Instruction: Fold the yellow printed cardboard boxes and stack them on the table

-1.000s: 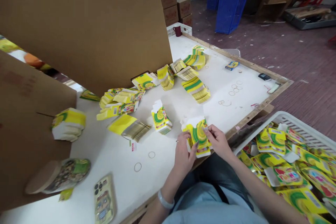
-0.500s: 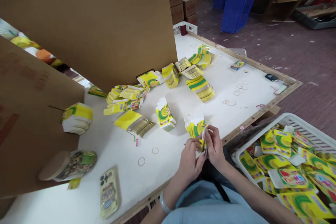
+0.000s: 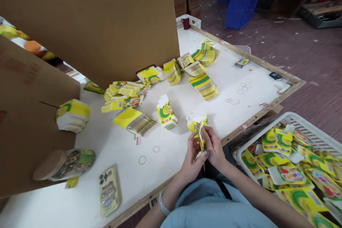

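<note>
So the yellow-green carton (image 3: 201,142) sits edge-on between left hand (image 3: 192,161) and right hand (image 3: 215,149), both equally close and fingers pinching it, long axis roughly away from the body, by the tabletop's (image 3: 171,162) near edge.

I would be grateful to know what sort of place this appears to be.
Most likely a packing workshop: bundles of printed cartons lie on a white worktable, a white crate full of yellow cartons stands beside it, and brown boxes are stacked beyond.
</note>
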`<state>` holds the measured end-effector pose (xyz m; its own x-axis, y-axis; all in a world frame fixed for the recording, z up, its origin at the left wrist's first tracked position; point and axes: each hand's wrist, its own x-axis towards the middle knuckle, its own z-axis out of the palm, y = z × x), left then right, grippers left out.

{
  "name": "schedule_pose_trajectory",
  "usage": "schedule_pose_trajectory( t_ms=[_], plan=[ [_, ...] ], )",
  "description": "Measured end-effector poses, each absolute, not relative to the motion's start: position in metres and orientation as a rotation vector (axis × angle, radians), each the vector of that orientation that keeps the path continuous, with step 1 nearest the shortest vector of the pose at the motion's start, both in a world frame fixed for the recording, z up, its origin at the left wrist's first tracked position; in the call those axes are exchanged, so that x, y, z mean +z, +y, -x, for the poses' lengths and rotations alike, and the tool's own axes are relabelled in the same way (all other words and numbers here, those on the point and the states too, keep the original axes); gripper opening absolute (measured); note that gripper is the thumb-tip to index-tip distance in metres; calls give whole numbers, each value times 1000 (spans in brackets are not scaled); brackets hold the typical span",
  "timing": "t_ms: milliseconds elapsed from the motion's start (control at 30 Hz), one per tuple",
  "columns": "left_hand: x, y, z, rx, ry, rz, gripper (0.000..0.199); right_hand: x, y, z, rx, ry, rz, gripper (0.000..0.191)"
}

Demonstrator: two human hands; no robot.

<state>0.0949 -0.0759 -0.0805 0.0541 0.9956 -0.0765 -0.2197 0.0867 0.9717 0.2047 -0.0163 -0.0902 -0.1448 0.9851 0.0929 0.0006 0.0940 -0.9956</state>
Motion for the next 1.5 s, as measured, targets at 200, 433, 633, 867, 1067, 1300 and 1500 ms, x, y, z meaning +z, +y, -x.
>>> schedule_pose_trajectory(
  t_ms=[200, 433, 633, 867, 1067, 1300, 1500],
  plan=[
    [-80, -74, -96, 1199, 1218, -1076, 64, -91, -13, -204, 1224, -1289, 1196, 40],
    [-76, -72, -98, 1227, 1273, -855, 73, -89, -9, -203, 1435, -1071, 1112, 36],
    [-86, -76, -92, 1267, 1290, -764, 88, -91, -19, -208, 1528, -962, 991, 50],
    [-81, -100, -84, 1164, 1236, -772, 99, -101, -41, -232, 1427, -1246, 1005, 34],
    [-103, -141, -91, 1099, 1173, -746, 99, -100, -74, -251, 1469, -1333, 1102, 28],
    [-107, -145, -92, 1073, 1204, -748, 80, -90, -78, -256, 1474, -1351, 1140, 27],
    [-91, -140, -92, 1120, 1238, -899, 37, -84, -81, -258, 1408, -1502, 1124, 34]
  ],
)
